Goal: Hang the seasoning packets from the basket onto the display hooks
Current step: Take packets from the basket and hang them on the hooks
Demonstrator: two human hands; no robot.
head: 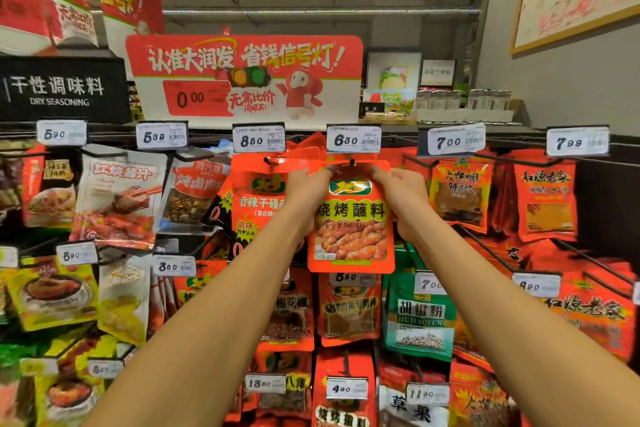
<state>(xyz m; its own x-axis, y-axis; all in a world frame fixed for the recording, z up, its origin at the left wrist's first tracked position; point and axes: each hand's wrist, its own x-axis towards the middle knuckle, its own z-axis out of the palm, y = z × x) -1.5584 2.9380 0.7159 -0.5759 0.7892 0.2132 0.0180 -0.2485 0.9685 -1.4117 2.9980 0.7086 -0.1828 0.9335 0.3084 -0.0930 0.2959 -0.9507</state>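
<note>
Hands, left [306,192] and right [403,196], each pinch a top corner of red packet [351,218] (label "烧烤蘸料") beneath price tag [353,139] reading 6.80; sign [64,90] upper left reads "DRY SEASONING".

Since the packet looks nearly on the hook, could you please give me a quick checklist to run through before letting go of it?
1. Both hands hold the packet: ok. The left hand and right hand pinch the top corners of the red barbecue dip packet.
2. Packet upright with label facing out: ok.
3. Hang hole at the hook: ok, the hook tip shows at the packet's top edge.
4. Packet pushed fully onto the hook: cannot tell.
5. Right hook under the 6.80 price tag: cannot tell whether that price belongs to this product.
6. Neighbouring packet clear of it: not ok, it overlaps behind the left hand.
</note>
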